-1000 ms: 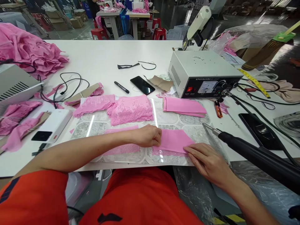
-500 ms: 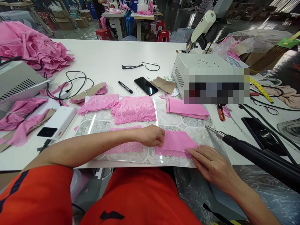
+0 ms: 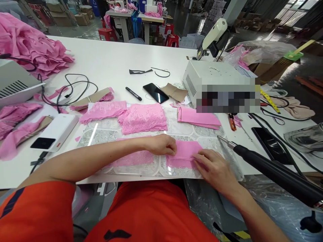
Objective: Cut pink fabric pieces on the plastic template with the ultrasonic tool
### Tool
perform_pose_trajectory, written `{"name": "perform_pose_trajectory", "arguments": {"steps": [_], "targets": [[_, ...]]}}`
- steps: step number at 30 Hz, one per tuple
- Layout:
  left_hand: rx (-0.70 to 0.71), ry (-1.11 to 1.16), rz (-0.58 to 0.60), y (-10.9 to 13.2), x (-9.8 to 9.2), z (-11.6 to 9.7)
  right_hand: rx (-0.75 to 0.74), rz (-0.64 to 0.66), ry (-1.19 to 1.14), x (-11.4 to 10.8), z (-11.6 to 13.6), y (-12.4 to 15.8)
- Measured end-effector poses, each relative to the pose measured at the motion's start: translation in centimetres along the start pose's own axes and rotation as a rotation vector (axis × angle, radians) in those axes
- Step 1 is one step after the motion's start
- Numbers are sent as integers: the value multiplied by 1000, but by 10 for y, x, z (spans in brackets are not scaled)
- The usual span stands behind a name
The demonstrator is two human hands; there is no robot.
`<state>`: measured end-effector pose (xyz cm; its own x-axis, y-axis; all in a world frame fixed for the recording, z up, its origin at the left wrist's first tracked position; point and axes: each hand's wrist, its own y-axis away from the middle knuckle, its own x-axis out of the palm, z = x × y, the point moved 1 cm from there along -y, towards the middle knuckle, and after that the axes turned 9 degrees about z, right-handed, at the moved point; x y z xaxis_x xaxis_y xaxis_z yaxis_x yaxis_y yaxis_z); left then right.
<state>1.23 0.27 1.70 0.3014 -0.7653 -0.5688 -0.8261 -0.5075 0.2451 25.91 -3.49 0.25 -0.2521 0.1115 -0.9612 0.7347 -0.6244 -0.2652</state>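
A smooth pink fabric piece (image 3: 185,148) lies over a pink lace strip (image 3: 180,163) on the clear patterned mat (image 3: 101,137) at the table's front. My left hand (image 3: 165,145) is closed, its curled fingers pinching the left edge of the fabric. At the right edge, the fingertips and thumb of my right hand (image 3: 214,168) close on the same fabric. Left of these, partly under my left forearm, lies another pink lace piece (image 3: 136,158). A soldering-iron-like tool with a black handle (image 3: 264,168) points in from the right.
Behind the mat's front lie stacked pink lace (image 3: 143,117) and folded pink fabric (image 3: 198,117). A phone (image 3: 155,92), a marker (image 3: 133,93) and a grey box (image 3: 219,70) stand farther back. At left are a white device (image 3: 57,132), cables and a pink fabric heap (image 3: 27,47).
My right hand has moved left along with the fabric's right edge, which now sits closer to my left hand. My left hand keeps its hold. The whole view has shifted slightly.
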Motion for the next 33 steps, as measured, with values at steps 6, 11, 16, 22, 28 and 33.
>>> {"name": "perform_pose_trajectory", "arguments": {"steps": [6,11,16,22,28,33], "targets": [[29,37,-28,2,2,5,126,30,92,8,-18,6],[34,62,-69,1,6,8,241,-8,-74,0,-18,-3],[16,106,-124,0,7,9,184,71,-235,-10,7,-14],[14,181,-144,3,7,9,115,-6,68,5,-6,0],[-10,365,-160,1,6,8,84,-140,71,-6,-21,-21],[-77,746,-259,17,-1,15,-221,-202,-82,-11,22,-88]]}}
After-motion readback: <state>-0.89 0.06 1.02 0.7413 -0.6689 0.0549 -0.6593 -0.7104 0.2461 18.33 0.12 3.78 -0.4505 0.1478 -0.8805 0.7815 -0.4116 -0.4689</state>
